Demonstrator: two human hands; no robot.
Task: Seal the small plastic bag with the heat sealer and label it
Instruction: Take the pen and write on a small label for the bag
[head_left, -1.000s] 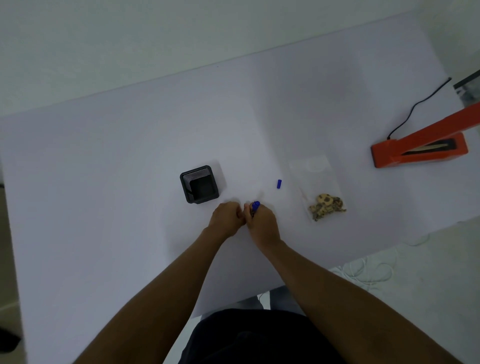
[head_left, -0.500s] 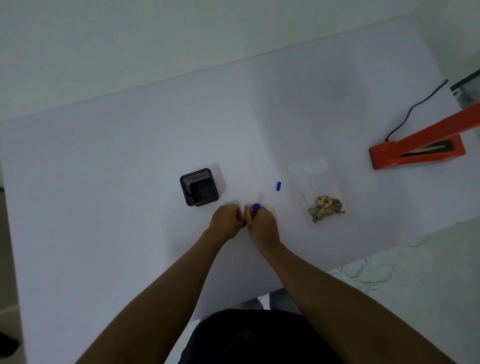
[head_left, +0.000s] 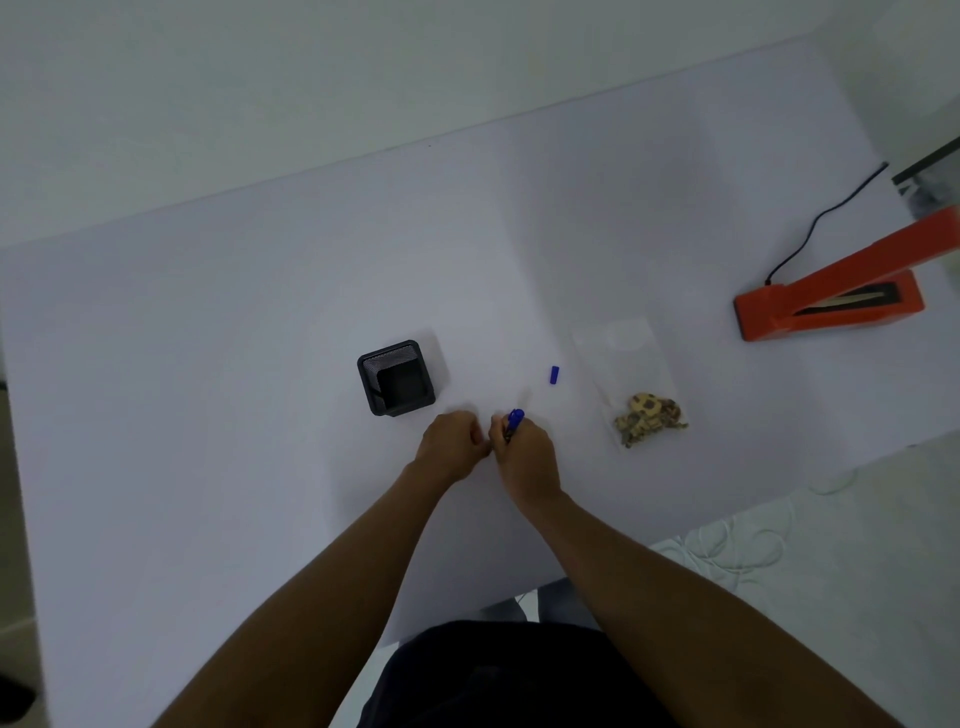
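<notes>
White and flat, the big table (head_left: 208, 415) fills most of the view, with a pale wall behind it. Two bare arms reach out from the bottom, and the hands meet near the middle of the table.

The right hand (head_left: 524, 457) is curled tight around a blue marker pen (head_left: 514, 422). The blue end of the pen sticks up out of the fist and leans a little away from the person. The left hand (head_left: 451, 447) sits right beside it with its fingers bent in, touching the right hand. It looks pressed down on the table, but I cannot tell if it is pinching something small.

A tiny blue pen cap (head_left: 554, 374) lies alone on the table, near the pen and a bit farther back.

To the right of the cap lies the small clear plastic bag (head_left: 626, 358), flat on the table. Brown and cream bits (head_left: 649, 418) are bunched at its near end. No hand touches the bag.

Well apart, at the right edge, sits the orange heat sealer (head_left: 826, 304) with its long arm lifted up. A thin black cord (head_left: 815, 223) runs back from it.

Left of the hands stands a square black mesh pen cup (head_left: 396, 378), near the left hand.
</notes>
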